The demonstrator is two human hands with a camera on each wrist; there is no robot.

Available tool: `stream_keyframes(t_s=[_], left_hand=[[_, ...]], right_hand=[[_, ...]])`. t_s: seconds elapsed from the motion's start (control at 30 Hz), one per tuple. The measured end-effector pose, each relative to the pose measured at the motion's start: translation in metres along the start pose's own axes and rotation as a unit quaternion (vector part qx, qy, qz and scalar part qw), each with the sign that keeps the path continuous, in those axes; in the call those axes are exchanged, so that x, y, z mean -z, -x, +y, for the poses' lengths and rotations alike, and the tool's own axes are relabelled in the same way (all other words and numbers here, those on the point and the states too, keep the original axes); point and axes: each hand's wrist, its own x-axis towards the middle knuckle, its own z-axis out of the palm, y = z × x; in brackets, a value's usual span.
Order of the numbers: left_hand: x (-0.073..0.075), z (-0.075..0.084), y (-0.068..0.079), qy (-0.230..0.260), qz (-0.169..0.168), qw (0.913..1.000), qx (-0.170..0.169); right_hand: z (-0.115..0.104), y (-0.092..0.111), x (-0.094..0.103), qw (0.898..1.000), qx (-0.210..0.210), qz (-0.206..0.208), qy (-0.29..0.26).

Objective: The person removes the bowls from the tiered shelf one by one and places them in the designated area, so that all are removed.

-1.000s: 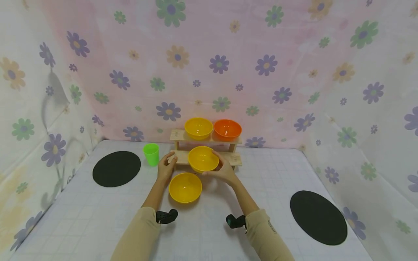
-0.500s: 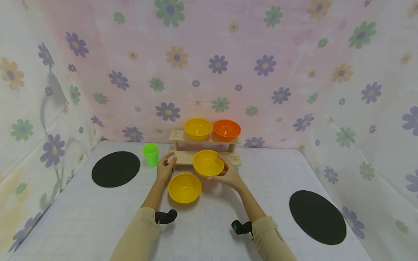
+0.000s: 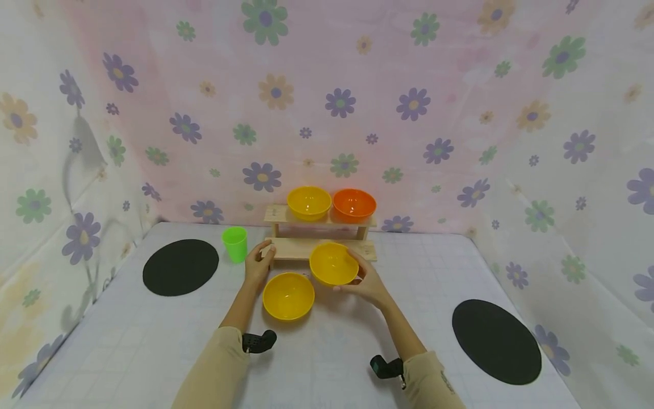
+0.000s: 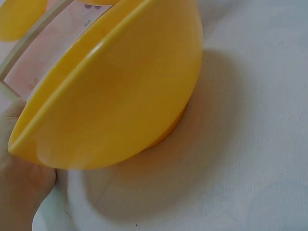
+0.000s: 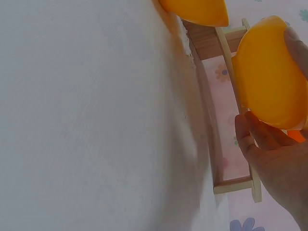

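One black mat (image 3: 180,267) lies nr the counter's (image 3: 317,375) back L corner; green cup (image 3: 235,245) stands upright btwn it and the wooden rack (image 3: 291,249); L hand (image 3: 257,267) is at the lower tier's L end, fingers bent, can't tell if that grip is closed on it; front yellow bowl (image 3: 288,296) sits on the counter, just off the rack's front edge; rear yellow bowl (image 3: 309,203) is on the upper tier, L of the orange bowl (image 3: 354,205); held yellow bowl (image 3: 333,264) looks lifted, nr the lower tier's front edge; R hand (image 3: 370,284) grips its R side; second mat (image 3: 497,342) is by the counter's R edge; progress, prob. mid-transfer: 3 bowls resting, 1 in hand, its setting-down not yet done.
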Motion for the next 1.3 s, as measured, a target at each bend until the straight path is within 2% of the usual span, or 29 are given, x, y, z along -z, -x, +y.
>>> stream_keyframes(t_s=[0.2, 0.37, 0.5, 0.8, 1.0, 1.3], left_hand=[[0.001, -0.001, 0.000, 0.009, -0.015, 0.9998, 0.006], [0.000, 0.000, 0.001, 0.004, -0.002, 1.0000, 0.009], [0.000, -0.001, 0.002, 0.008, -0.001, 0.9999, 0.010], [0.002, 0.000, 0.001, 0.009, -0.016, 0.9997, 0.013], [0.001, 0.002, 0.001, 0.023, -0.017, 0.9995, 0.014], [0.001, 0.000, 0.000, 0.007, -0.006, 0.9998, 0.019]], right_hand=[[0.003, 0.008, 0.004, 1.000, -0.017, 0.010, 0.000], [-0.003, 0.016, 0.006, 0.999, -0.030, 0.007, -0.005], [-0.009, 0.023, 0.008, 1.000, -0.020, -0.004, -0.007], [0.019, 0.027, 0.009, 1.000, -0.026, 0.004, 0.007], [0.022, 0.033, 0.006, 1.000, -0.021, 0.005, 0.004], [0.025, 0.037, 0.003, 1.000, -0.020, -0.006, -0.004]])
